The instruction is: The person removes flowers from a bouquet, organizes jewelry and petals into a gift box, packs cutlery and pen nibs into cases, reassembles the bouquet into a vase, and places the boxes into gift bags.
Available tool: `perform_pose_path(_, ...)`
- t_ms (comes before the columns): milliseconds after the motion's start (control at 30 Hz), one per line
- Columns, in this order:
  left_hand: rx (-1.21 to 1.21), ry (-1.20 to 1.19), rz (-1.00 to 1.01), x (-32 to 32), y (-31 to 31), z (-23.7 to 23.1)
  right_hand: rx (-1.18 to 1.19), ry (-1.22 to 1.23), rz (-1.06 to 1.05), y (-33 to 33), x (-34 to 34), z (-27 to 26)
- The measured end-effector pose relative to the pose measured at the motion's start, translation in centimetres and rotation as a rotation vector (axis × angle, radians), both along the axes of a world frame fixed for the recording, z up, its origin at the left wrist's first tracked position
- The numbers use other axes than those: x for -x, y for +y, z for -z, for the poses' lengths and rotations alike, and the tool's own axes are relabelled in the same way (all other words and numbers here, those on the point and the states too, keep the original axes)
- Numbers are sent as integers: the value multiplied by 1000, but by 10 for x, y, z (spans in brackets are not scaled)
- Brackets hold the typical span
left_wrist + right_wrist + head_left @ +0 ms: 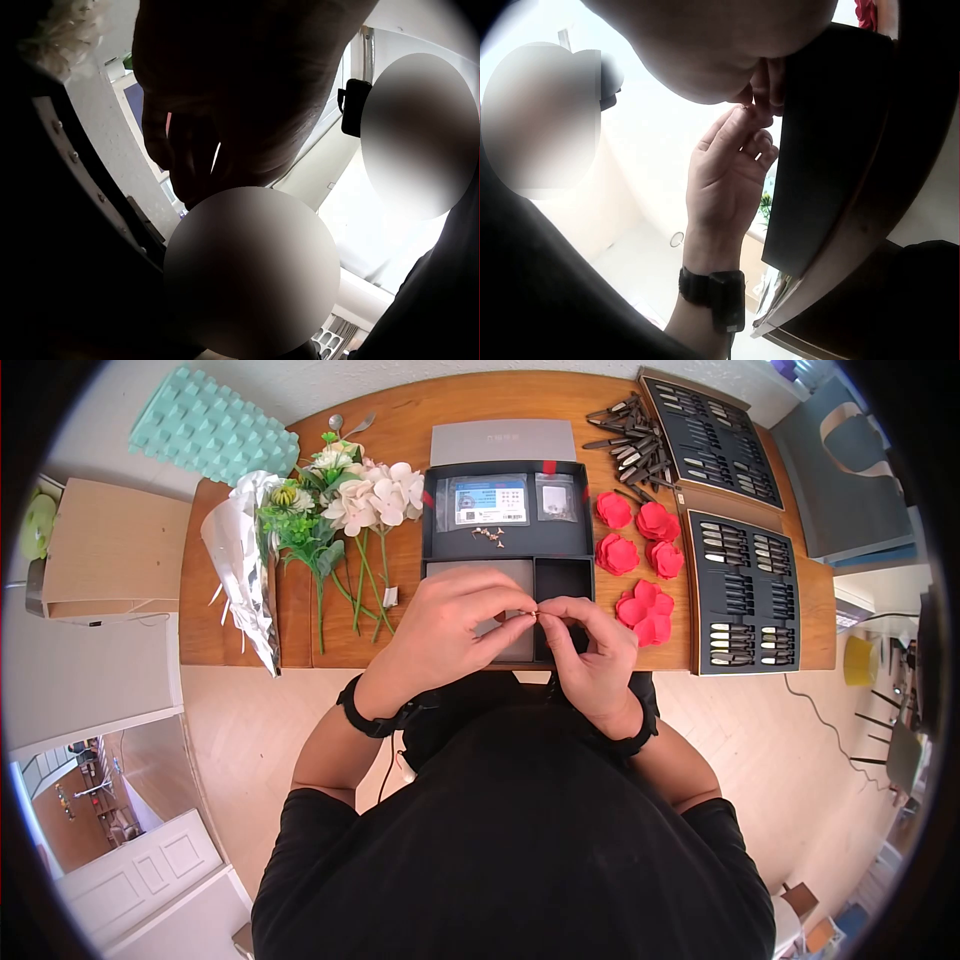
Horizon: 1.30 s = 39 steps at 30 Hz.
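Observation:
Above the front of a black compartmented box [510,547], both hands meet fingertip to fingertip. The left hand [450,622] pinches a tiny gold-coloured piece [535,615] between thumb and forefinger; the right hand [597,660] pinches at it from the other side. Its exact shape is too small to tell. Small gold pieces [490,536] lie in the box's back compartment, near a clear bag with a printed card [490,502] and a smaller bag [555,498]. In the right wrist view the left hand [727,180] touches the fingers of the right hand [727,45].
White flowers [370,500] with green stems and silver wrap [240,560] lie at the left. Red flowers [645,612] sit right of the box. Farther right are two trays [745,595] of dark pens or tools and a loose pile [635,445]. A grey lid [500,442] stands behind.

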<state>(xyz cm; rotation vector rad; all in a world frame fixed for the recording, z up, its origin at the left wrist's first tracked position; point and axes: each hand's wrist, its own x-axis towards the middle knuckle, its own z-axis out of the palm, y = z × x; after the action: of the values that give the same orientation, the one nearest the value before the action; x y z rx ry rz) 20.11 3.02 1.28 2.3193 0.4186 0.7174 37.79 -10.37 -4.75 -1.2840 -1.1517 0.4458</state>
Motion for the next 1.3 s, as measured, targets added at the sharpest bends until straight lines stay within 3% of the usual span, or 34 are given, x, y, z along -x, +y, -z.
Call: perform_pose_path(1300,-206,-154,29,-6,3,5,56,47,-45,-4,-1,1)
